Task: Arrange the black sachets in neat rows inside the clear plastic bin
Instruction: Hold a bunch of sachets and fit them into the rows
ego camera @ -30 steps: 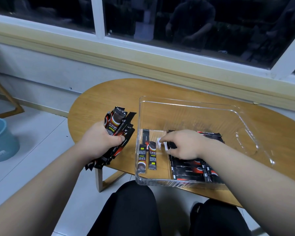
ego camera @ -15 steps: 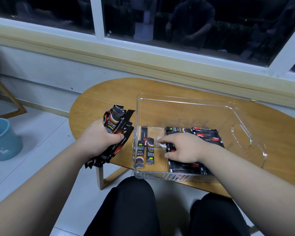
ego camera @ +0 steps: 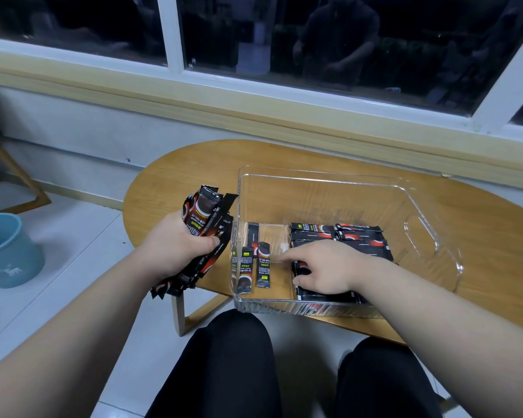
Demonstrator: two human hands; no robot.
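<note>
A clear plastic bin stands on the oval wooden table. Inside, a stack of black sachets lies crosswise in the middle, and three single sachets lie lengthwise near the left wall. My right hand is in the bin, resting on the near part of the stack, index finger stretched left toward the single sachets, the other fingers curled on the stack's edge. My left hand grips a thick bundle of black sachets just outside the bin's left wall.
A blue bucket stands on the tiled floor at the left. My knees in black trousers sit below the table's front edge. A wall and a window sill run behind the table. A wooden frame leg shows at far left.
My right hand has shifted slightly toward the near side of the stack, its index finger now stretched left. The left hand keeps its bundle in the same place.
</note>
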